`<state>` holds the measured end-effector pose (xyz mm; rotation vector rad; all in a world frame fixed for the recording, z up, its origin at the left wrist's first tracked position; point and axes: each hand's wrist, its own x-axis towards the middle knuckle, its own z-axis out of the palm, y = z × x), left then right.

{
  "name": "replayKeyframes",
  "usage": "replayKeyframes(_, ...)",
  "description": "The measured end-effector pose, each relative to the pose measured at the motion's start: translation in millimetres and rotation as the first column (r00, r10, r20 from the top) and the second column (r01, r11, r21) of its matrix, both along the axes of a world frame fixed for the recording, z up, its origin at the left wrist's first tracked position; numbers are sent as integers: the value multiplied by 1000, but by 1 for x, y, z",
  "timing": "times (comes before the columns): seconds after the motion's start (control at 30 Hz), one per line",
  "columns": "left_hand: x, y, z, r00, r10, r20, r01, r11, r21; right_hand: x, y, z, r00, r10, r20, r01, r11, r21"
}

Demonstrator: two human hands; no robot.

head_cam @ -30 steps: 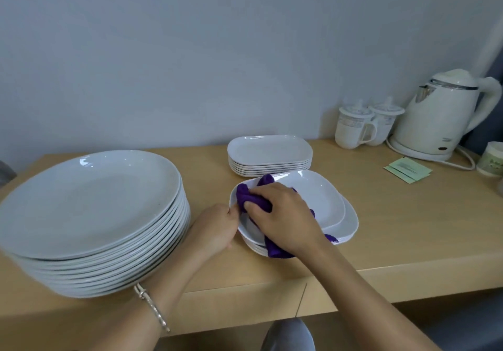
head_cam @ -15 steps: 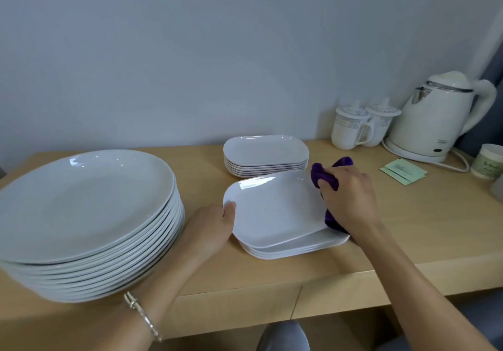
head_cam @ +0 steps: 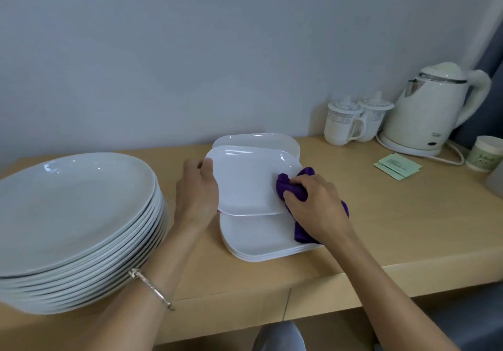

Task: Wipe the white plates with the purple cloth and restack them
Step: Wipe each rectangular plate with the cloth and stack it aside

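Observation:
My left hand [head_cam: 197, 190] grips the left edge of a white square plate [head_cam: 247, 179] and holds it lifted between two stacks. The near stack of square plates [head_cam: 255, 241] lies below it, by the table's front edge. Behind it, the far stack of square plates [head_cam: 288, 143] is mostly hidden by the lifted plate. My right hand [head_cam: 315, 206] clutches the purple cloth [head_cam: 291, 184], bunched against the lifted plate's right edge; a tail of cloth hangs over the near stack.
A tall stack of large round plates [head_cam: 73, 214] fills the table's left side. At the back right stand two lidded mugs [head_cam: 351, 122], a white kettle [head_cam: 432, 111], green packets [head_cam: 397, 165] and a small jar [head_cam: 484, 153]. The wooden table [head_cam: 394, 228] ends close in front.
The top plate has been lifted off the near stack and carried back toward the far stack. My right hand with the cloth moved from the plate's right rim onto its right edge.

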<state>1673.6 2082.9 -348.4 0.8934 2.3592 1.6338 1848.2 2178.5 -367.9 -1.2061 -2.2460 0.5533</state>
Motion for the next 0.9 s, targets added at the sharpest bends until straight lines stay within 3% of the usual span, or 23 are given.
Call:
replayKeyframes(0.23, -8, 14, 17, 989, 127, -79, -125, 992, 34, 1, -1, 1, 998, 2, -55, -3, 1000, -21)
replayKeyframes(0.5, -41, 52, 11, 976, 2, 218, -37, 988, 153, -2, -3, -4, 997, 48, 66, -50, 998, 30)
replayKeyframes(0.73, -42, 66, 27, 955, -97, 281, 72, 993, 96, -2, -5, -3, 993, 41, 108, -45, 999, 30)
replayKeyframes(0.9, -51, 59, 23, 975, -73, 211, 80, 996, -24, -2, -5, -4, 993, 42, 114, -45, 999, 22)
